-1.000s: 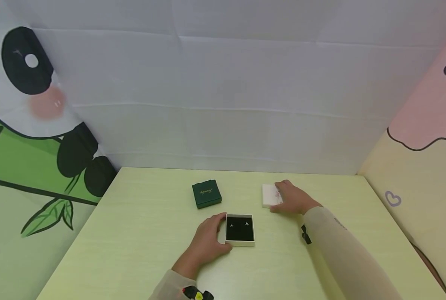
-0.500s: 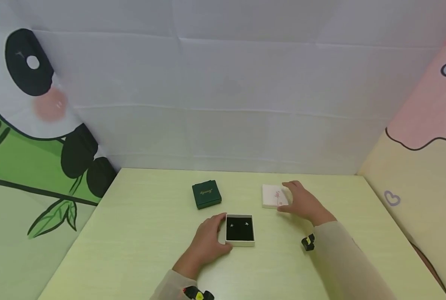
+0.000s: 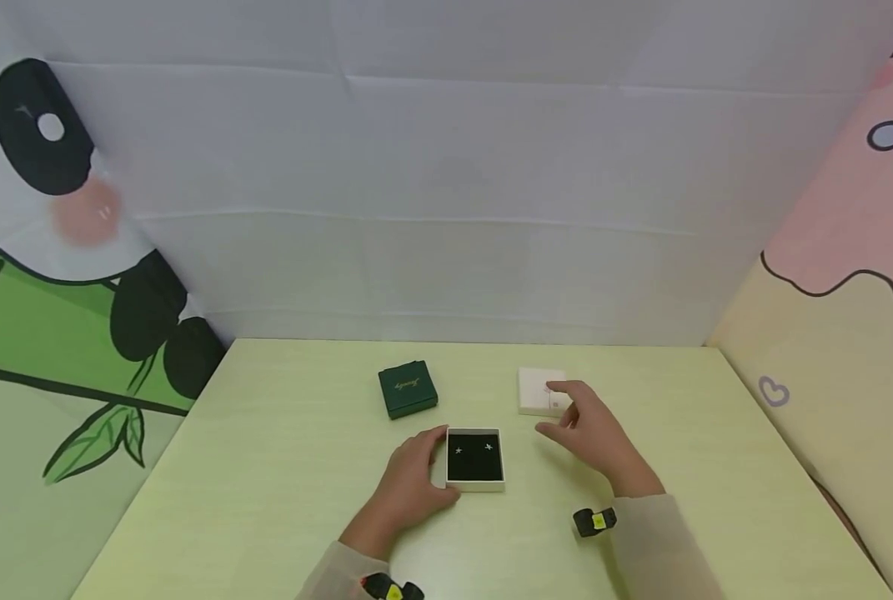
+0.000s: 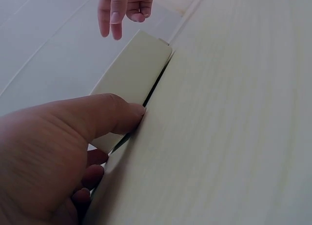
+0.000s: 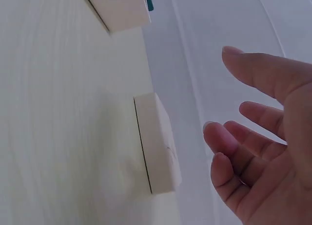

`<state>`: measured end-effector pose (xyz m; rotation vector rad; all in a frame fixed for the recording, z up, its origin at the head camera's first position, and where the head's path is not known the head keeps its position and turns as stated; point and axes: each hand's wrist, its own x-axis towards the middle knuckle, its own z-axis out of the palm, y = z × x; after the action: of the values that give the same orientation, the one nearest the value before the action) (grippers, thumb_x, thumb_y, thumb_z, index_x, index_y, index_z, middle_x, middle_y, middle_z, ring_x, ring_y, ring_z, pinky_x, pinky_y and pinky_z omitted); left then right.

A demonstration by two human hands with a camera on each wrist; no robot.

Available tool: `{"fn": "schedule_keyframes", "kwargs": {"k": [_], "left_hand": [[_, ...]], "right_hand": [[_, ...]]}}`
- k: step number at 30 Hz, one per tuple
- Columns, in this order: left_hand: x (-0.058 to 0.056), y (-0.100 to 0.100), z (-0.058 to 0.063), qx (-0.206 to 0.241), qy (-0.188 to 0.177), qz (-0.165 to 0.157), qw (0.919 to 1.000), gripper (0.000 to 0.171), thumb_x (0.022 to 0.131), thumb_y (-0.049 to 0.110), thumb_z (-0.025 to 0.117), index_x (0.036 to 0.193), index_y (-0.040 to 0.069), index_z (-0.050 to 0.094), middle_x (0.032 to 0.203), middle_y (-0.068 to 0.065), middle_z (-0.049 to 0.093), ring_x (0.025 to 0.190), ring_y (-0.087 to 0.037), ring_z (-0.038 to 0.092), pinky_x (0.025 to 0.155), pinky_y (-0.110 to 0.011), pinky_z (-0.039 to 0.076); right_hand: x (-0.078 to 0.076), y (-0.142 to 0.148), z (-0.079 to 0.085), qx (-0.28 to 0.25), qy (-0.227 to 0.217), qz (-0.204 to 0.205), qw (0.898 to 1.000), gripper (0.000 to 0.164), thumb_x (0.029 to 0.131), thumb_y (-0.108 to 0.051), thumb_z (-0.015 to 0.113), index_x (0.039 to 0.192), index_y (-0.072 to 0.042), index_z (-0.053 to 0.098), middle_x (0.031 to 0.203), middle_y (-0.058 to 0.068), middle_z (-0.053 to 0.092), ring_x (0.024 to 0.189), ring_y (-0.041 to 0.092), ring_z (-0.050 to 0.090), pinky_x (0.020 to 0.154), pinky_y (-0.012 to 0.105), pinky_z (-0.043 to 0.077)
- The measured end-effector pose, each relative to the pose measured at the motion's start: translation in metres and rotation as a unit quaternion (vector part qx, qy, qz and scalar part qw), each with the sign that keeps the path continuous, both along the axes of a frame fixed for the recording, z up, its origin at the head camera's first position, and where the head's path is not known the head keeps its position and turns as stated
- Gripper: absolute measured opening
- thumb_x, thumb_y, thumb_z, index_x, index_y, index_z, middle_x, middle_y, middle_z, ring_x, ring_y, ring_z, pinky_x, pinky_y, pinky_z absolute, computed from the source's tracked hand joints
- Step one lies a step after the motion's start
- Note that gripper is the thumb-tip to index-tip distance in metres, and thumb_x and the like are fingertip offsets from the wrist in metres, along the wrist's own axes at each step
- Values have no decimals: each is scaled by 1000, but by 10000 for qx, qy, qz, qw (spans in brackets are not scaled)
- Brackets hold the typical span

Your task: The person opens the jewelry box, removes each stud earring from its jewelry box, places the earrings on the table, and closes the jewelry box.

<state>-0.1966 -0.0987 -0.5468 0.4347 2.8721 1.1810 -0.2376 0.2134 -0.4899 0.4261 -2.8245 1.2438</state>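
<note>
My left hand (image 3: 408, 477) holds a small white jewelry box (image 3: 476, 487) by its left side, thumb at the near corner and fingers at the far one. On the box's black pad sit two star-shaped stud earrings (image 3: 489, 447). The left wrist view shows the thumb pressed on the box's side wall (image 4: 139, 64). My right hand (image 3: 594, 433) hovers with loosely bent fingers and holds nothing. Just beyond it, flat on the table, lies a white lid (image 3: 532, 390) with a faint pink print; the right wrist view shows a gap between hand and lid (image 5: 155, 147).
A dark green box (image 3: 408, 388) with gold lettering stands behind and left of the white box. The pale wood table (image 3: 288, 433) meets a white sheet (image 3: 446, 250) at the back. Printed cloth panels (image 3: 829, 208) flank both sides.
My right hand has let go of the white lid, moved back right, then come left and nearer. The lid stays where it was set. My left hand keeps its hold on the box.
</note>
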Motion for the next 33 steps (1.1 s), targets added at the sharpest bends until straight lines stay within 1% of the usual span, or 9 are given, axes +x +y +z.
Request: {"fn": "schedule_keyframes", "kwargs": {"k": [3, 6, 11, 14, 18, 20, 24, 28, 33], "left_hand": [[0, 1, -1, -25, -3, 10, 10000, 88, 74, 26, 83, 152, 11, 45, 134, -5, 57, 118, -26, 52, 106, -52, 39], [-1, 0, -2, -41, 4, 11, 10000, 89, 74, 27, 83, 153, 11, 45, 134, -4, 57, 118, -25, 52, 106, -52, 39], [-2, 1, -3, -58, 37, 18, 10000, 89, 73, 27, 84, 152, 11, 45, 132, -3, 58, 115, -24, 52, 104, -52, 40], [-2, 2, -3, -76, 78, 12, 9999, 90, 72, 27, 84, 152, 10, 46, 131, -4, 58, 115, -24, 52, 103, -53, 41], [-3, 1, -3, -102, 108, 17, 9999, 89, 72, 26, 84, 151, 10, 46, 132, -4, 58, 117, -25, 53, 104, -53, 40], [-3, 0, -4, -108, 84, 27, 9999, 89, 72, 27, 84, 151, 11, 46, 130, -3, 58, 115, -25, 53, 104, -53, 40], [-4, 1, -7, -100, 62, 24, 9999, 89, 72, 27, 85, 151, 11, 46, 130, -3, 58, 115, -24, 52, 104, -53, 40], [-5, 1, -8, -76, 84, -3, 9999, 90, 73, 28, 85, 151, 11, 46, 132, -4, 58, 116, -24, 52, 104, -53, 40], [-5, 0, -7, -119, 118, -11, 9999, 89, 73, 28, 85, 151, 11, 46, 124, -2, 59, 108, -22, 52, 101, -51, 41]], "right_hand": [[6, -10, -6, -326, 15, 71, 9994, 57, 89, -21, 83, 139, -8, 57, 114, 14, 59, 78, 20, 57, 64, 31, 49], [12, -22, -12, -655, -13, 168, 9977, 43, 89, -16, 82, 126, -7, 63, 115, 13, 61, 77, 20, 57, 65, 30, 49], [18, -41, -23, -791, -132, 240, 9965, 30, 90, -17, 81, 116, -12, 68, 119, 2, 62, 76, 17, 57, 66, 29, 49], [20, -49, -28, -819, -202, 269, 9961, 28, 90, -19, 81, 115, -15, 69, 116, -1, 62, 76, 16, 57, 67, 29, 49], [23, -57, -28, -992, -293, 216, 9944, 31, 90, -20, 81, 118, -17, 68, 106, 4, 61, 74, 17, 57, 65, 30, 49], [22, -61, -30, -1070, -293, 201, 9936, 31, 90, -21, 81, 118, -17, 68, 105, 6, 61, 73, 16, 57, 64, 29, 48], [21, -66, -39, -1186, -277, 208, 9923, 28, 91, -21, 80, 116, -17, 68, 104, 6, 60, 71, 15, 56, 64, 28, 48], [22, -71, -48, -1442, -348, 121, 9889, 24, 92, -21, 80, 114, -19, 69, 98, 4, 59, 69, 16, 55, 63, 28, 48], [21, -76, -56, -1630, -276, 37, 9862, 22, 92, -19, 80, 112, -22, 70, 95, 2, 57, 68, 15, 54, 62, 27, 46]]}}
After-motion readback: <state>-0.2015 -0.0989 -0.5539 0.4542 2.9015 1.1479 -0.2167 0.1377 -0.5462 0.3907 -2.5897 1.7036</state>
